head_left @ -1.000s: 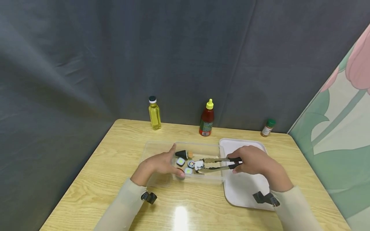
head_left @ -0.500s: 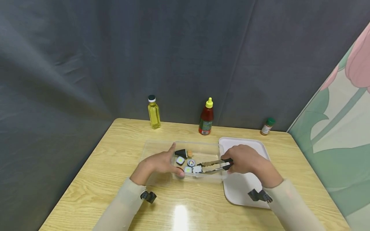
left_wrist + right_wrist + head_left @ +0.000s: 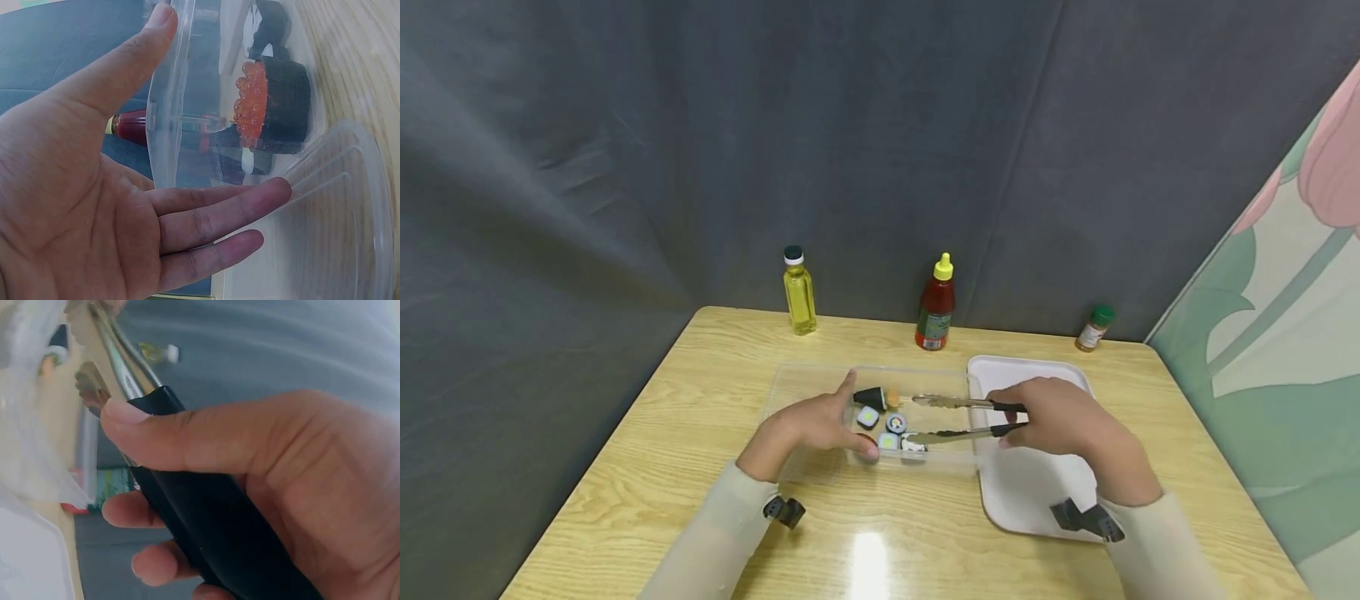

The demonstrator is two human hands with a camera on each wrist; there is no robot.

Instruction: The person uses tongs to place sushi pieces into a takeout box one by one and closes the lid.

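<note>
In the head view a clear plastic container (image 3: 955, 463) holds several sushi pieces. My left hand (image 3: 816, 423) spans its left end with thumb and fingers extended. The left wrist view shows an orange roe sushi (image 3: 251, 103) with a dark wrap inside, near those fingers. My right hand (image 3: 1060, 417) grips metal tongs (image 3: 958, 402) by their black handles (image 3: 206, 519). The tongs' arms stand apart over the container, holding nothing that I can see. By the lower arm lies a white sushi piece (image 3: 913, 444), partly covered. Left of it are two square rolls, a round roll (image 3: 896, 423) and a black cone-shaped hand roll (image 3: 871, 398).
A white tray (image 3: 1045, 500) sits right of the container, under my right hand. A clear lid (image 3: 801, 379) extends on the left. Along the table's back edge stand an oil bottle (image 3: 800, 296), a red sauce bottle (image 3: 936, 308) and a green-capped spice jar (image 3: 1094, 328).
The tongs have let go of the white sushi piece, which now lies at the container's front beside a square roll. Their arms have spread and my right hand has drawn back right. My left hand stays put.
</note>
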